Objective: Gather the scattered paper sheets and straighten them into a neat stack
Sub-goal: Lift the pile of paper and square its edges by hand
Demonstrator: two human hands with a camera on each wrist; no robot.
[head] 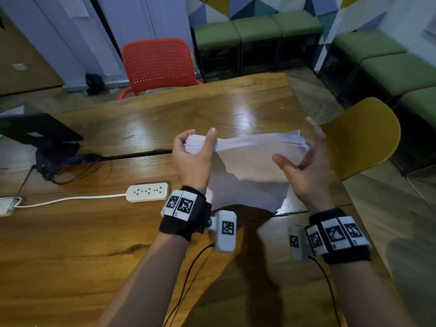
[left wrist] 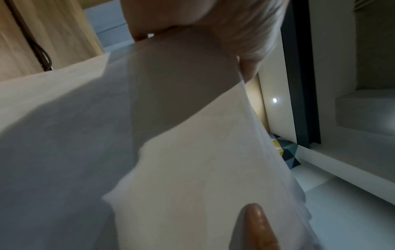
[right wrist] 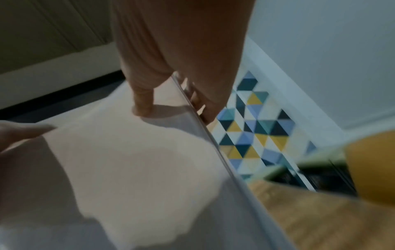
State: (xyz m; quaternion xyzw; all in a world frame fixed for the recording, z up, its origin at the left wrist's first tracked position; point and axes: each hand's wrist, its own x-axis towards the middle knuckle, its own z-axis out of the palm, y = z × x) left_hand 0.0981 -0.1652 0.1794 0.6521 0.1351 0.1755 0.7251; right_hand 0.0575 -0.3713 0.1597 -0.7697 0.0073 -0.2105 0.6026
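Over a wooden tabletop (head: 165, 114) we hold a stack of white paper sheets (head: 247, 166) on edge between both hands, its lower edge reaching down toward the wood, though the head view does not show us whether it touches. Our left hand (head: 192, 156) grips the stack's upper left corner, fingers curled round the far side and thumb laid on the near face. Our right hand (head: 306, 161) meets the right edge with fingers spread and mostly straight, thumb resting on the near face; how firmly it presses we cannot tell. The top edge is uneven, with sheet corners fanned out at the right. In the left wrist view the paper fills most of the picture, blurred and shadowed, and only a thumb tip at the bottom and part of the hand at the top are plain. The right wrist view is blurred too: it shows fingers (right wrist: 143, 101) touching the sheet face and others behind the stack's edge. On the tabletop to our left lie a white power strip (head: 148, 191) with its cable and a dark device on a stand (head: 40, 135), cut off by the picture's edge. A red chair (head: 158, 64) stands beyond the far side, a yellow chair (head: 363, 135) at the right.
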